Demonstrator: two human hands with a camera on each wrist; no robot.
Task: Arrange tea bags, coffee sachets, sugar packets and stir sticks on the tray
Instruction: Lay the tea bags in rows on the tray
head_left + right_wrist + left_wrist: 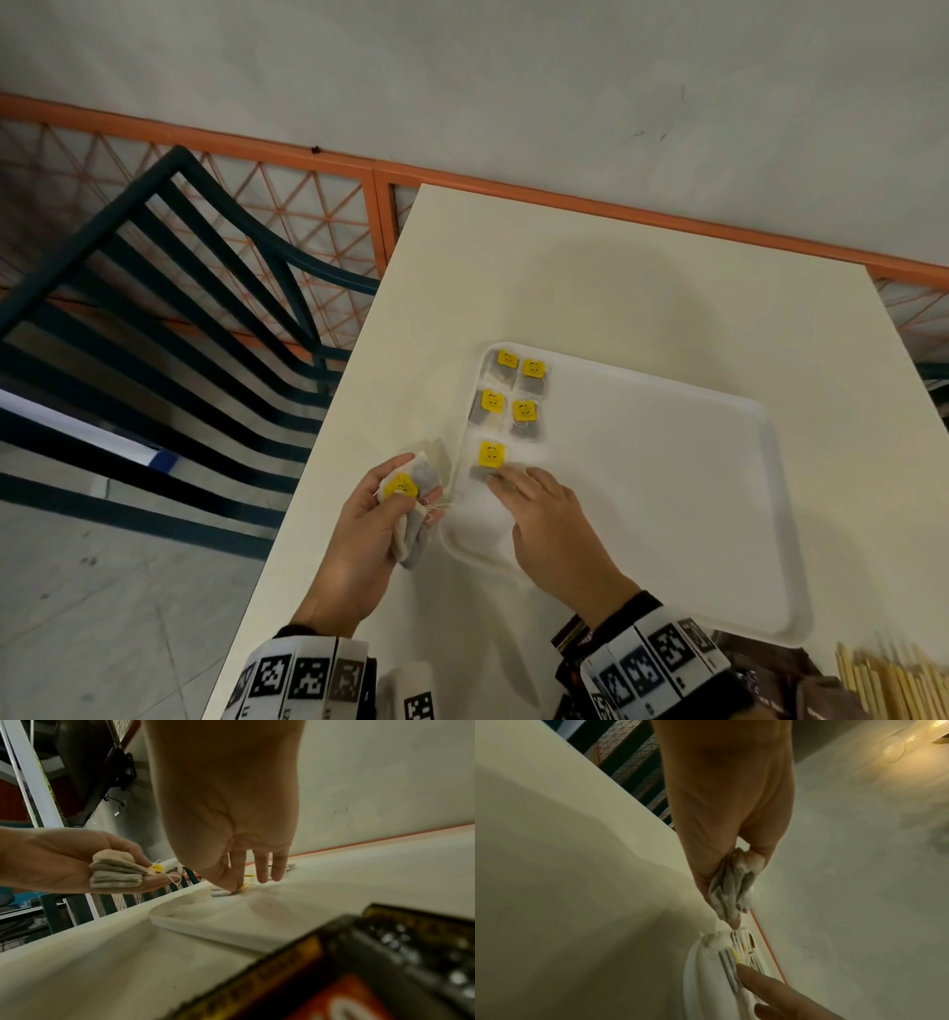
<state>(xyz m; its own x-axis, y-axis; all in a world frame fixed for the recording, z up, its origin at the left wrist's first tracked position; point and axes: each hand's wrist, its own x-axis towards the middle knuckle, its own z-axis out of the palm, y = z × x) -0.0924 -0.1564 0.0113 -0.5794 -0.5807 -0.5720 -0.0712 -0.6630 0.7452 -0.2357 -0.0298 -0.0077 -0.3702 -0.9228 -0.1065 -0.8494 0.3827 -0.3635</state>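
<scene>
A white tray [667, 514] lies on the cream table. Several tea bags with yellow tags [513, 395] sit in two columns at its far left corner. My right hand [544, 509] reaches over the tray, its index finger and thumb on the nearest tea bag [490, 460], also seen under the fingertips [232, 885] in the right wrist view. My left hand [375, 519] hovers just left of the tray and grips a bunch of tea bags [411, 493], seen as a grey wad [731, 888] and a folded stack [115, 872] in the wrist views.
Wooden stir sticks [893, 683] and dark sachets [770, 668] lie at the table's near right. A dark sachet pack [359, 973] fills the right wrist view's foreground. A dark slatted chair [169, 334] stands left of the table; an orange railing [513, 190] runs behind.
</scene>
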